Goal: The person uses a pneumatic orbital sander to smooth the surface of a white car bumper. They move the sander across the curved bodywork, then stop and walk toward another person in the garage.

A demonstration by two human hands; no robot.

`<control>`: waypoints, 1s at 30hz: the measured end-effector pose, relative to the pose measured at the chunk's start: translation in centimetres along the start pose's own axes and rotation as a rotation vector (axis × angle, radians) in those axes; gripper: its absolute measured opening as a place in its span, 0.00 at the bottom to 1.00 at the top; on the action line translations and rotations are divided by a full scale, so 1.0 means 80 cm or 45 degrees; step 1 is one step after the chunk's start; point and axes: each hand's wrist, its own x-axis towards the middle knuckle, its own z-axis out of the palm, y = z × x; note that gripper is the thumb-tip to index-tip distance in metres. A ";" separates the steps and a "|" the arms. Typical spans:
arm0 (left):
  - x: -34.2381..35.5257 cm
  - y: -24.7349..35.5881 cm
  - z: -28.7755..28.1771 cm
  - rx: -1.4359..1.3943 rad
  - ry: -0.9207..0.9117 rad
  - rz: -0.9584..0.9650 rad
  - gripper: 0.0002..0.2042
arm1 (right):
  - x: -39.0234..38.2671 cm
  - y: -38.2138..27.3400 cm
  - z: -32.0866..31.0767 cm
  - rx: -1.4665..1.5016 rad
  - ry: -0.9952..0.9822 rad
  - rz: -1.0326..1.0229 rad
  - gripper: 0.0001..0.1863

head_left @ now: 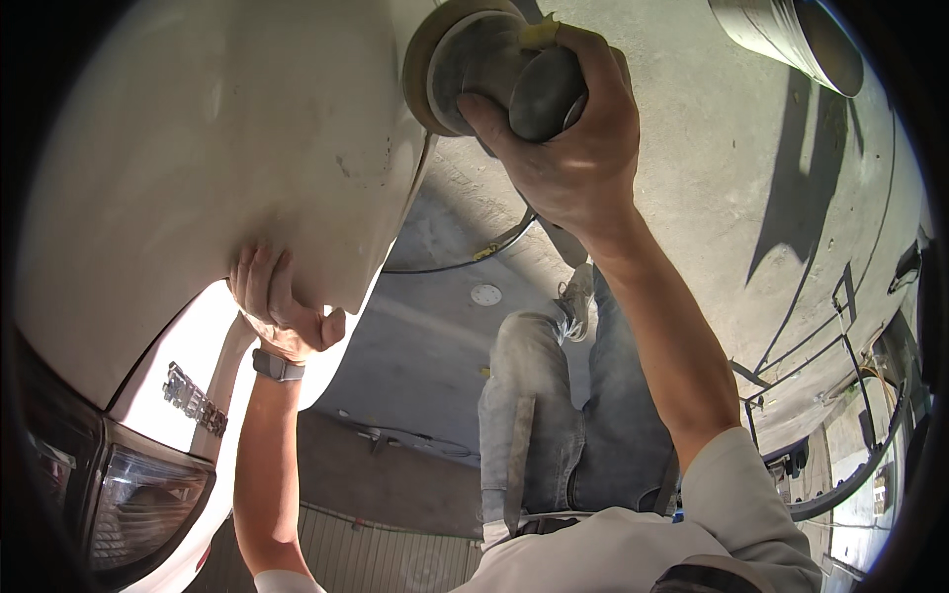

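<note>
Bodywork first: white car panel (198, 148) fills the upper left, curved, with a tail lamp (138, 504) at the lower left. Concrete floor (692, 128) lies beyond, a grey bucket (791, 40) standing on it at top right. Dusty jeans (554, 415) at centre. Round sander (474, 69) sits with its disc against the panel's edge; right hand (563, 148) is wrapped closed around its body. Left hand (282, 311), wrist banded, lies open against the panel's lower curve, fingers curled, gripping nothing.

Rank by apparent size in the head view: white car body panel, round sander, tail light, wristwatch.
1. white car body panel
2. round sander, tail light: look alike, nearness makes it unsure
3. wristwatch
</note>
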 end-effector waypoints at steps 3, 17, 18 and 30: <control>0.003 0.000 -0.002 0.005 -0.012 0.027 0.35 | -0.019 -0.002 0.003 0.049 -0.052 -0.006 0.38; 0.005 0.002 0.003 -0.019 0.031 -0.004 0.35 | -0.011 -0.004 -0.001 -0.008 -0.013 0.195 0.37; 0.006 0.002 0.003 -0.024 0.039 0.003 0.36 | -0.012 -0.006 -0.002 -0.026 0.016 0.127 0.37; 0.021 0.002 -0.004 0.037 -0.038 0.029 0.37 | 0.003 -0.011 -0.010 0.320 -0.044 0.130 0.30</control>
